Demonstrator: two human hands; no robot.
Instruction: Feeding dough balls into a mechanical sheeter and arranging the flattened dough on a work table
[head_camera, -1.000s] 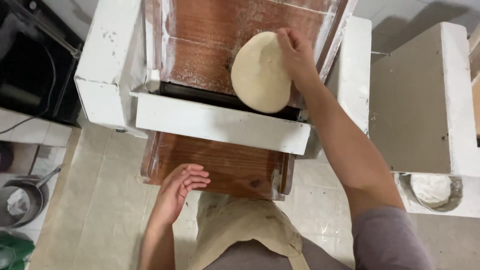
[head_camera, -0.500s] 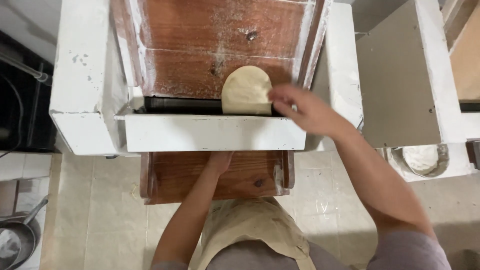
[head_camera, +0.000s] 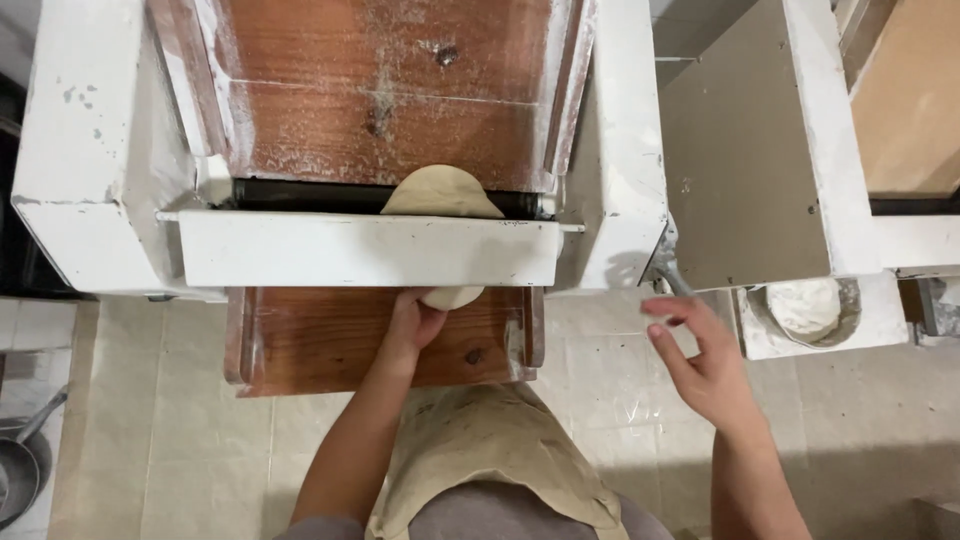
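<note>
dough: flat disc (head_camera: 443, 192) now half swallowed by the rollers; far half shows on the floury upper wooden chute (head_camera: 380, 100), near edge (head_camera: 452, 297) pokes out under the white front panel (head_camera: 365, 250). A second ago it lay whole on the upper chute.
right hand: (head_camera: 705, 365) has let go, pulled back to the right of the machine, fingers spread, holding nothing.
left hand: (head_camera: 415, 322) has moved up the lower wooden tray (head_camera: 300, 350), fingers cupped under the emerging edge, touching it.
meaning: feed looks done; catching is now the left hand's job.
nearby: bowl of flour (head_camera: 805, 308) far right.
</note>
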